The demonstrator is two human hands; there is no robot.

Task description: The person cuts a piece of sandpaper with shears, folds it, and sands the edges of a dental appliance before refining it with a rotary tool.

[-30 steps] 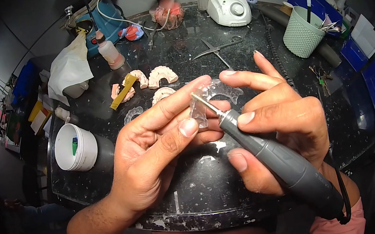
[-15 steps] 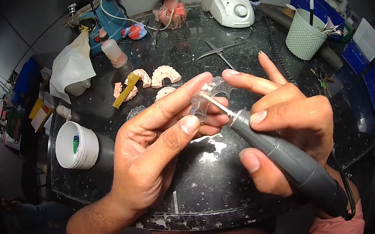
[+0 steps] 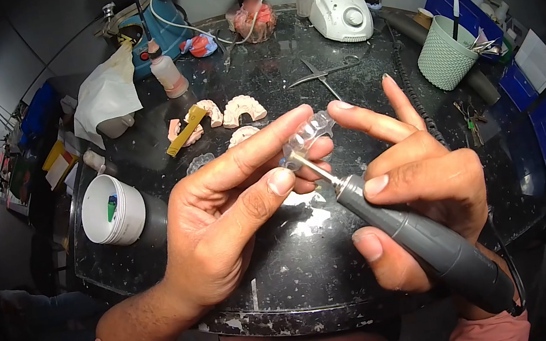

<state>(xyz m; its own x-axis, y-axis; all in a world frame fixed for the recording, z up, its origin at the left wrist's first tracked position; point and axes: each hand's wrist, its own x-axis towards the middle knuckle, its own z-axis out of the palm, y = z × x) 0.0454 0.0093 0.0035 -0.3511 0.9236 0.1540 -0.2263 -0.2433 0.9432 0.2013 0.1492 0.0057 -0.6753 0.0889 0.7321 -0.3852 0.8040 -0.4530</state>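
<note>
Between the thumb and fingers of my left hand [image 3: 222, 209] is a clear dental aligner [image 3: 310, 134], its tooth-shaped pockets facing up. My right hand [image 3: 423, 198] grips a dark grey rotary handpiece [image 3: 410, 228] from above and below, its cord trailing off the lower end. The handpiece's thin metal bur reaches the aligner's near end, close to my left thumb; whether it touches cannot be made out. My right index finger is stretched toward the aligner's far end. Behind my left hand, a second clear aligner [image 3: 200, 162] lies partly hidden.
Plaster dental models [image 3: 243, 110] and a yellow strip [image 3: 185, 132] lie beyond my left hand. Scissors [image 3: 319, 79] rest farther back. A white tub [image 3: 112, 210] stands left, a green tool cup [image 3: 446, 54] right. At the back are a white control box [image 3: 339, 13] and a pink-stained bottle [image 3: 169, 77].
The aligner has turned slightly in my left fingers, showing its pockets more clearly. The bur tip has shifted down toward my left thumb. The whole view has moved a little.
</note>
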